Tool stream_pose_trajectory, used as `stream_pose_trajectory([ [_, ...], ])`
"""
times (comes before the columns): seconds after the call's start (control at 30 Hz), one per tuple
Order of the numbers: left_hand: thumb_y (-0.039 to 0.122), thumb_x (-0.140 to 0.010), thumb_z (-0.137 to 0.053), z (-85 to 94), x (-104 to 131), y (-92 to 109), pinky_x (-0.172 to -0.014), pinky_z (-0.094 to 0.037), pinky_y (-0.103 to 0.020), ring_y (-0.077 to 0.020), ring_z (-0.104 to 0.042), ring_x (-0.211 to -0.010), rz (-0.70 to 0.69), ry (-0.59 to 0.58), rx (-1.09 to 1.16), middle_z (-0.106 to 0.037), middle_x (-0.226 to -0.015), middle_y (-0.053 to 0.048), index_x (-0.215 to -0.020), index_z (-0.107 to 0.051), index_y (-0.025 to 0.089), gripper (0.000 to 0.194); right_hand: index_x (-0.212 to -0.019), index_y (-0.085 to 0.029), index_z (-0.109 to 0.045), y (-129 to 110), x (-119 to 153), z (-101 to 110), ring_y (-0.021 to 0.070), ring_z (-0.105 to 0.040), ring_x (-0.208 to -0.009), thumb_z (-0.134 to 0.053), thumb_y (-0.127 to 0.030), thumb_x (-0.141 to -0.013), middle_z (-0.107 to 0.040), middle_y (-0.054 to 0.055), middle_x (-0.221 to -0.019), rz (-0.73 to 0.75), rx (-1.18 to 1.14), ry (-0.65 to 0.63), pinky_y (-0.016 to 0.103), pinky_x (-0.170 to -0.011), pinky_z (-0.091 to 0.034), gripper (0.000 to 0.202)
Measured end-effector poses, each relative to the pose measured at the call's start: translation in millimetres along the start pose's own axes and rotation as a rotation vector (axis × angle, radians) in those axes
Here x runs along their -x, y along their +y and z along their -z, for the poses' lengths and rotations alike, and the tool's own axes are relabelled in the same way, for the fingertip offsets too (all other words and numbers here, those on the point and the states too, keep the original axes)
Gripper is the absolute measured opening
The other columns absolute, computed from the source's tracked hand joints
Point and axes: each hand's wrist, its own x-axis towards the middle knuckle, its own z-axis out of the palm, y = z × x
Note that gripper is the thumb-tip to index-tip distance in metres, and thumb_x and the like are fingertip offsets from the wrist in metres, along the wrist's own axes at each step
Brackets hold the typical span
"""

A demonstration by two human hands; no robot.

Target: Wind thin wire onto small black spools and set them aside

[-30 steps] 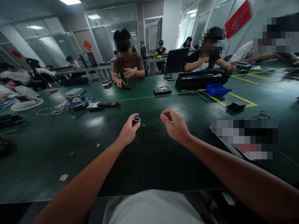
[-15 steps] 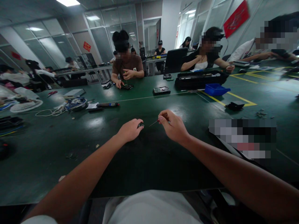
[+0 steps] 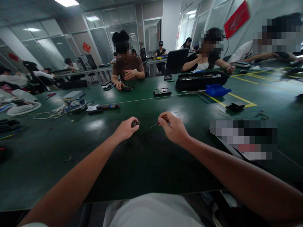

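My left hand (image 3: 125,128) is closed around a small dark rounded part (image 3: 135,123), which shows between the thumb and fingers. To its right, my right hand (image 3: 174,127) grips a thin screwdriver (image 3: 153,125) by its reddish handle. The screwdriver's shaft points left and down, its tip a short way from the dark part and not touching it. Both hands are above the green table (image 3: 132,167). What exactly the dark part is cannot be made out.
Beyond the hands lie a hard drive (image 3: 162,91), a blue tray (image 3: 217,90), and a long black unit (image 3: 201,81). A pen-like tool (image 3: 108,107) and cables (image 3: 50,114) lie left. A blurred-out sheet sits right. Several people work around.
My left hand has moved a little left and up and has turned, so more of the dark part shows. My right hand still holds the screwdriver, almost unmoved. The view has shifted slightly.
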Motion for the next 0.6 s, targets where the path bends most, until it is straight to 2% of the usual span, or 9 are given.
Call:
stream_pose_trajectory([
  [0.07,0.036,-0.081,-0.063,9.0,0.5,-9.3,-0.070,-0.044,-0.031,-0.0183,-0.060,-0.075,0.071,0.058,0.156,-0.066,-0.088,-0.005,-0.098,-0.063,0.019,0.024,-0.093,-0.021,-0.058,0.0,-0.1,0.0,0.0171,-0.063,-0.070,-0.050,-0.029,-0.096,-0.067,0.001,-0.076,-0.004,-0.001,-0.006,0.030,-0.067,-0.044,0.012],
  [0.17,0.034,-0.076,-0.065,24.3,3.5,-22.0,-0.057,-0.039,-0.026,-0.0127,-0.054,-0.062,0.220,0.098,0.530,-0.064,-0.086,-0.003,-0.095,-0.059,0.018,0.026,-0.092,-0.021,-0.058,0.4,-0.3,-0.3,0.0174,-0.063,-0.070,-0.050,-0.030,-0.096,-0.067,0.001,-0.076,-0.011,0.000,-0.007,0.031,-0.067,-0.044,0.012],
  [0.27,0.026,-0.071,-0.065,42.5,10.0,-36.0,-0.051,-0.034,-0.023,-0.0102,-0.050,-0.060,0.340,0.173,0.907,-0.061,-0.088,-0.001,-0.094,-0.053,0.019,0.027,-0.092,-0.022,-0.058,0.2,-0.2,-0.2,0.0178,-0.063,-0.071,-0.050,-0.031,-0.096,-0.067,0.002,-0.076,-0.015,-0.002,-0.009,0.031,-0.067,-0.044,0.013],
  [0.33,0.021,-0.072,-0.064,57.2,16.5,-47.3,-0.052,-0.035,-0.022,-0.0097,-0.049,-0.059,0.377,0.255,1.082,-0.057,-0.083,0.002,-0.094,-0.052,0.019,0.025,-0.093,-0.022,-0.058,-0.1,-0.2,0.0,0.0179,-0.063,-0.071,-0.050,-0.031,-0.096,-0.068,0.002,-0.077,-0.018,-0.005,-0.013,0.031,-0.067,-0.045,0.013],
  [0.43,0.018,-0.080,-0.059,83.6,30.5,-64.7,-0.053,-0.036,-0.021,-0.0085,-0.045,-0.059,0.422,0.411,1.211,-0.054,-0.077,0.004,-0.096,-0.053,0.020,0.018,-0.093,-0.022,-0.058,0.0,-0.3,0.1,0.0179,-0.063,-0.071,-0.050,-0.030,-0.096,-0.068,0.002,-0.077,-0.025,-0.007,-0.014,0.031,-0.068,-0.045,0.012],
  [0.6,0.017,-0.085,-0.047,133.0,68.9,-92.6,-0.056,-0.038,-0.021,-0.0105,-0.045,-0.060,0.522,0.630,1.194,-0.055,-0.070,0.003,-0.094,-0.054,0.017,0.012,-0.093,-0.022,-0.058,2.2,-0.5,-1.2,0.0177,-0.064,-0.072,-0.050,-0.031,-0.096,-0.068,0.001,-0.076,-0.022,-0.016,-0.010,0.031,-0.068,-0.045,0.012],
])
